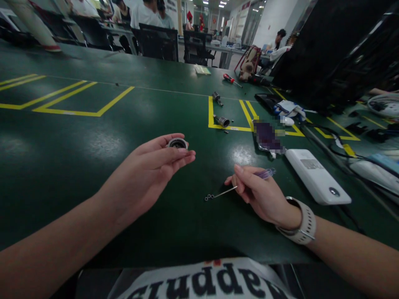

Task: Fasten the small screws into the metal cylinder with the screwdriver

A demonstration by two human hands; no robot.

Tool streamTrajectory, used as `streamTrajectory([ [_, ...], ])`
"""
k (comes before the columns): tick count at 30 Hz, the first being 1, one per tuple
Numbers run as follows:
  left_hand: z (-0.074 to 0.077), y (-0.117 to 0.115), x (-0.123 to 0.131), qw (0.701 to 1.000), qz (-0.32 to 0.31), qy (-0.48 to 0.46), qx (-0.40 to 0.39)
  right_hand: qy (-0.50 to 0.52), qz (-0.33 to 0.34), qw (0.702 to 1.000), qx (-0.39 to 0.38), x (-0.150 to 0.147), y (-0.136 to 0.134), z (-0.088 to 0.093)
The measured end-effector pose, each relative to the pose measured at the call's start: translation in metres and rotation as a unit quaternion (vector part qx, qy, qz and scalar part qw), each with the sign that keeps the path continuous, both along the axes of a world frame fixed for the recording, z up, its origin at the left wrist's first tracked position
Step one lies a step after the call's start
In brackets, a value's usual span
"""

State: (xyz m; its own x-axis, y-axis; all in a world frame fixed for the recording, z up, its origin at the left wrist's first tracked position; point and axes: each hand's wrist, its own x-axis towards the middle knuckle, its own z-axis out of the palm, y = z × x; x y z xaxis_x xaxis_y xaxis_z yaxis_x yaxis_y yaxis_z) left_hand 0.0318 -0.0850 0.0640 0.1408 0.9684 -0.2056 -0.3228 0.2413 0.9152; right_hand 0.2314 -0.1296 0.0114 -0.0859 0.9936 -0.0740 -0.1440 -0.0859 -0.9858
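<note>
My left hand (156,162) holds a round metal housing (177,143) with a dark hollow inside, raised over the table. The thumb lies along its near edge and the fingers support it from below and behind. In my right hand (257,189) is a thin screwdriver (264,173) with a clear purplish handle, its shaft pointing down and left. Its tip is at a few small dark rings (208,197) on the green table (183,232); whether it touches them I cannot tell.
Beyond my hands lie two metal cylindrical parts (223,121) (216,98) near yellow tape. A red-handled screwdriver (229,78) is farther back. To the right are a phone (267,136), a white power bank (316,176), a cloth (289,109) and cables (330,153). People sit at tables behind.
</note>
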Motion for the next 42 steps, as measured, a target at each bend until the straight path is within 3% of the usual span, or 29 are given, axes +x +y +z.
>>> streamTrajectory([
  [4,-0.003,0.001,-0.003,1.000,-0.008,-0.009,-0.026,-0.041,0.003,0.999,0.003,0.001,-0.002,-0.002],
  [8,-0.007,0.006,-0.004,0.999,-0.030,0.008,-0.029,-0.151,0.013,0.988,0.024,0.003,-0.004,0.007],
  [12,-0.012,0.005,-0.003,0.998,-0.047,0.016,-0.028,-0.319,0.042,0.941,0.100,-0.001,-0.012,0.024],
  [16,-0.018,0.003,-0.003,0.996,-0.077,0.032,-0.024,-0.393,0.046,0.897,0.200,-0.006,-0.020,0.028],
  [22,-0.023,-0.003,-0.001,0.990,-0.115,0.077,-0.016,-0.349,0.042,0.890,0.290,-0.004,-0.023,0.018],
  [28,-0.025,-0.008,0.001,0.987,-0.114,0.109,0.010,-0.283,0.051,0.869,0.402,-0.003,-0.025,0.018],
  [42,-0.033,-0.009,0.003,0.983,-0.151,0.105,0.030,-0.301,0.109,0.871,0.372,-0.008,-0.024,0.019],
])
